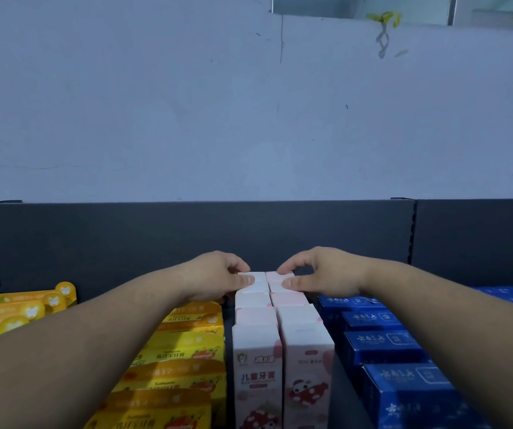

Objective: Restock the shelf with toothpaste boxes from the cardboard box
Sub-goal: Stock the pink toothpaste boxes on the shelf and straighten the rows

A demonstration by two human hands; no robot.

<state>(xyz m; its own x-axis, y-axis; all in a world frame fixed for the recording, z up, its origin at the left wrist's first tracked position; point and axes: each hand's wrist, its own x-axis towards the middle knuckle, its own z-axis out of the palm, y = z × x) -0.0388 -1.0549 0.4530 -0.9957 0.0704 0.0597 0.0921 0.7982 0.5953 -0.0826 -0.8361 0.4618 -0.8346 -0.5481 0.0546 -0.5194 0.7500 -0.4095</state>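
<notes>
Toothpaste boxes (256, 366) in pink stand in two rows on the shelf (125, 236), between yellow boxes (184, 351) and blue boxes (385, 345). At the back, the left hand (218, 280) and right hand (323, 275) each pinch the top of a rearmost carton (261, 287) between thumb and fingers. Light, thin card probably dents easily; best held near the stiffer corners.

The person's left forearm (94, 329) and right forearm (434, 305) are bare along their whole visible length. Both are thick and smooth and narrow gently toward the wrists. The left hand (218, 274) and right hand (326, 274) are bare too, with broad backs, rounded knuckles and short fingers (246, 280). The thumbnails are cut short and look plain.
</notes>
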